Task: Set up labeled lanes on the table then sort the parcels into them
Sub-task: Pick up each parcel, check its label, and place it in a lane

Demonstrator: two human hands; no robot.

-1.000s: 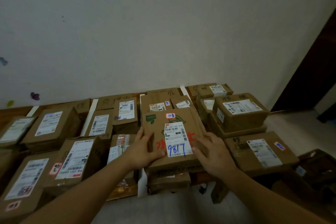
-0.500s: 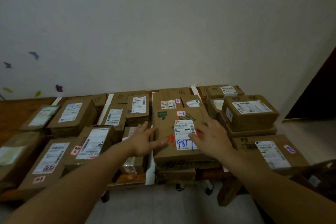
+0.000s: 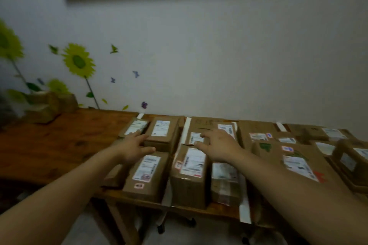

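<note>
Head view: both our hands, left (image 3: 133,147) and right (image 3: 218,148), open flat, empty, over parcels (image 3: 189,167) packed in taped lanes (image 3: 186,129) on bench (image 3: 59,145) — likely squaring rows.

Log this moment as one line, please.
left hand: open over left-lane parcels | right hand: open over next lane | nothing held | white strips divide lanes

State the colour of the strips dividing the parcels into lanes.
White, seen in the head view: the lane strips.

the white labels (image 3: 192,162) on the brown boxes (image 3: 189,181) are too blurred; no text or number can be read.
</note>
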